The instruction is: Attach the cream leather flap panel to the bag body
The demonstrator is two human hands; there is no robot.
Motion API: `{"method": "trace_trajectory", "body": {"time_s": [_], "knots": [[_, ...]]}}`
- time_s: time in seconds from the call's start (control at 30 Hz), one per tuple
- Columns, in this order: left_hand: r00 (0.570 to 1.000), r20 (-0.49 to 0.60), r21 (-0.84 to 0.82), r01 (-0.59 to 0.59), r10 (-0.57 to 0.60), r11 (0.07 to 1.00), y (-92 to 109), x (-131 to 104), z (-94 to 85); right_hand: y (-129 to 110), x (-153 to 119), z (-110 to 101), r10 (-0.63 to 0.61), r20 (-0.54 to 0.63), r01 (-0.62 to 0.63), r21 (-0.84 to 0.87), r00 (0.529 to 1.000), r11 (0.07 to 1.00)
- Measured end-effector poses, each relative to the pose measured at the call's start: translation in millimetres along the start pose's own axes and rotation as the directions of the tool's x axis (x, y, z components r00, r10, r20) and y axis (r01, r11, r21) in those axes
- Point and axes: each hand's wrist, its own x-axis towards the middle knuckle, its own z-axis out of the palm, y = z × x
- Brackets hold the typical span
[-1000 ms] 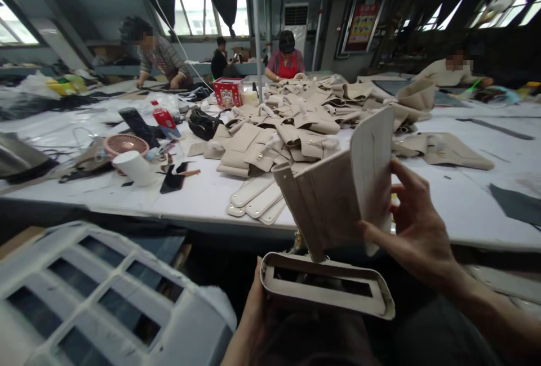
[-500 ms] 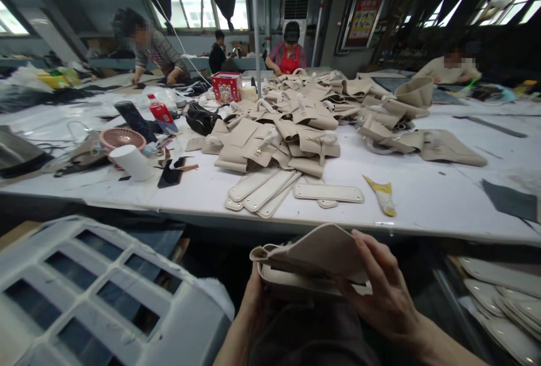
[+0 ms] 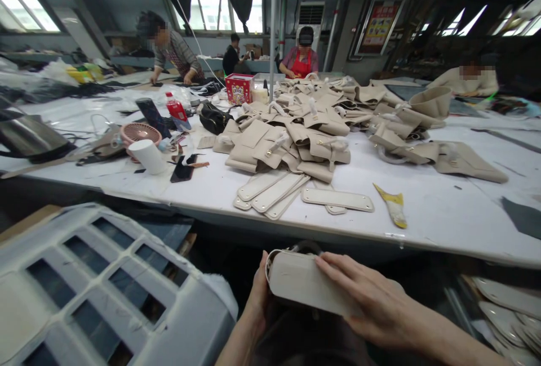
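Note:
A beige handbag [image 3: 304,281] is in front of me at lap height, with a pale flat rounded panel facing me. My left hand [image 3: 260,293] grips its left end, fingers along the edge. Across the right part of the panel lie the fingers of my right hand [image 3: 363,293], its thumb underneath. Part of a curved handle shows behind the bag; the bag's far side is hidden. On the table edge beyond are several long rounded panels [image 3: 270,194] with metal studs at their ends.
A pile of beige bag parts [image 3: 291,135] covers the middle of the white table [image 3: 426,197]. A yellow-and-white tube [image 3: 395,208], phone [image 3: 183,169], pink fan [image 3: 139,132] and kettle [image 3: 34,135] lie around it. A slotted white frame [image 3: 127,264] stands left; more panels [image 3: 507,293] lie right.
The bag has turned in my hands, from its open flap side to its flat panel. My right hand has moved from the raised flap onto the panel. The view has shifted left slightly.

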Motion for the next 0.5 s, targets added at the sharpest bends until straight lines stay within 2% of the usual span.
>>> {"method": "trace_trajectory", "body": {"time_s": [0.1, 0.2, 0.37, 0.43, 0.5], "knots": [[0.995, 0.099, -0.011, 0.012, -0.01, 1.0, 1, 0, 1.5, 3, 10, -16, 0.035, 0.212, -0.077, 0.194, 0.977, 0.978], [0.989, 0.146, -0.024, 0.008, -0.005, 1.0, 3, -3, 3.1, 2, 11, -27, 0.028, 0.284, -0.099, 0.238, 0.958, 0.966], [0.992, 0.079, 0.027, -0.097, 0.094, 0.995, 2, -2, 1.4, -1, 4, -26, -0.027, 0.308, -0.055, 0.254, 0.951, 0.965], [0.991, 0.099, 0.022, -0.087, 0.084, 0.996, 3, -2, 2.5, 2, 9, -20, -0.015, 0.264, -0.049, 0.232, 0.964, 0.971], [0.99, 0.133, 0.007, -0.038, 0.037, 0.999, 5, -3, 5.7, 5, 19, -13, 0.031, 0.167, -0.061, 0.18, 0.985, 0.982]]}}
